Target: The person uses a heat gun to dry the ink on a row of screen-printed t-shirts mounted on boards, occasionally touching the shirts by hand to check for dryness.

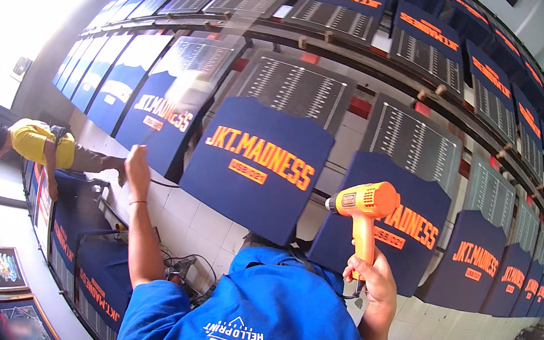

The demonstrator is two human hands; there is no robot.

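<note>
My right hand [376, 278] is wrapped round the handle of an orange heat gun [366, 202]. The gun's dark nozzle points left, in front of a navy shirt [428, 196] with orange lettering. My left hand [139, 166] is raised and closed, near the lower edge of another printed navy shirt [155, 125]. Whatever its fingers hold, if anything, is too small to make out. Between my hands lies a navy shirt [251, 198] with orange print, fitted over a dark board [295, 88] marked with white scales.
Long racks of boards with navy shirts stretch to both sides, with another rail [341, 46] behind. A person in a yellow top [38, 141] stands at the left by more shirts [98, 284]. Cables [196, 263] lie on the tiled floor. Framed prints [0, 269] hang lower left.
</note>
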